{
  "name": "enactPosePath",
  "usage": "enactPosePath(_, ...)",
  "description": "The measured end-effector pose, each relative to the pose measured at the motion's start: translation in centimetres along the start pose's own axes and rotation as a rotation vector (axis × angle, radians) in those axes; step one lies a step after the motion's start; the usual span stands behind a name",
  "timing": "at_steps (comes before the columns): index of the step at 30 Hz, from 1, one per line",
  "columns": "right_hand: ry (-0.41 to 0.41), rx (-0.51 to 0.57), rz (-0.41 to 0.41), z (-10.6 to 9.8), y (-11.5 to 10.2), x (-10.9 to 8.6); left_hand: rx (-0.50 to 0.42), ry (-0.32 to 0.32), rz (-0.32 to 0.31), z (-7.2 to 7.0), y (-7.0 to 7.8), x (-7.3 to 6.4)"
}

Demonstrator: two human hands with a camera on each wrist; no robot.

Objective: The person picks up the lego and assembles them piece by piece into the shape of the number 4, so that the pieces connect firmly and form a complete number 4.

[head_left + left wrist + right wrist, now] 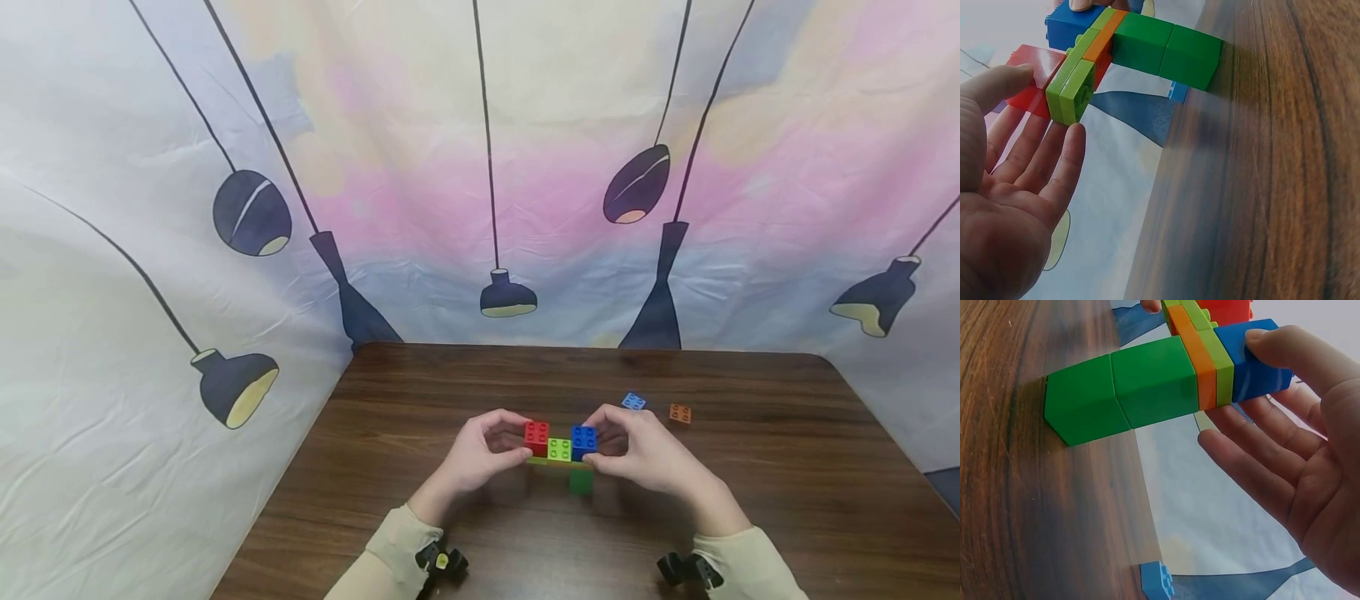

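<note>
A small structure of toy building blocks stands on the table between both hands. Two green blocks [1154, 381] stacked on each other form its post, with a thin orange plate [1191, 356] above them and lime green plates [1072, 87] over and under that level. My left hand [477, 454] pinches the red block [536, 437] at the left end between thumb and fingers. At the other end, my right hand [651, 450] grips the blue block [584, 442], its thumb on the near side. Lime studs show between the red and blue blocks.
Behind the right hand, a light blue plate [633, 402] and an orange-brown plate [680, 414] lie on the brown wooden table [450, 371]. A cloth backdrop [420, 167] printed with hanging lamps rises behind the table's far edge.
</note>
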State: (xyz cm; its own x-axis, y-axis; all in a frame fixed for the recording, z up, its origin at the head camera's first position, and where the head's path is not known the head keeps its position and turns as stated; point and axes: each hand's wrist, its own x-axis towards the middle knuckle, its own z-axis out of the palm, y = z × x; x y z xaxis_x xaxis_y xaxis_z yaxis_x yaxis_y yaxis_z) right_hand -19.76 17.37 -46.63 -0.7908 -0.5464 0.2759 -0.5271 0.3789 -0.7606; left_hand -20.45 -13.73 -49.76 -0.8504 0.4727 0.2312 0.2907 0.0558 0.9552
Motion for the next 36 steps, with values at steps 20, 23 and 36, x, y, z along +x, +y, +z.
enactPosePath(20, -0.006, -0.047, 0.054, -0.24, -0.22, -0.07, 0.009, 0.002, -0.002, 0.09, 0.15, -0.08)
enactPosePath(23, 0.000, -0.051, 0.053, -0.26, -0.30, -0.06, 0.008, 0.004, 0.000, 0.07, 0.07, -0.13)
enactPosePath(36, -0.016, -0.041, 0.104, -0.27, -0.43, -0.16, 0.020, 0.002, -0.010, 0.21, 0.21, -0.17)
